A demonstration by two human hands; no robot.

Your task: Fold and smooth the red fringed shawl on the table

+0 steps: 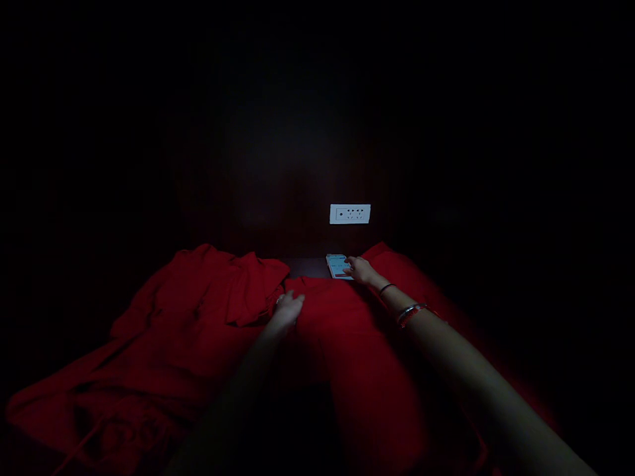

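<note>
My left hand (pixel 288 309) rests on red cloth (pixel 198 317), beside a bunched fold; its thumb is apart from the other fingers and I see nothing held in it. Farther forward, my right hand (pixel 361 270) reaches to a flat pale-blue rectangular thing (pixel 337 266) with small markings, like a phone or a booklet. The fingers and thumb of that hand are bent over its right side and hide part of it. It lies on a dark flat surface (pixel 308 267) between folds of the red cloth. A dark band and bracelets circle my right wrist and forearm.
A white socket panel (pixel 350 214) is set in the dark upright surface behind. More red cloth (pixel 401 271) lies at the right, and a long red stretch (pixel 367 357) runs toward me between my arms. The surroundings are too dark to make out.
</note>
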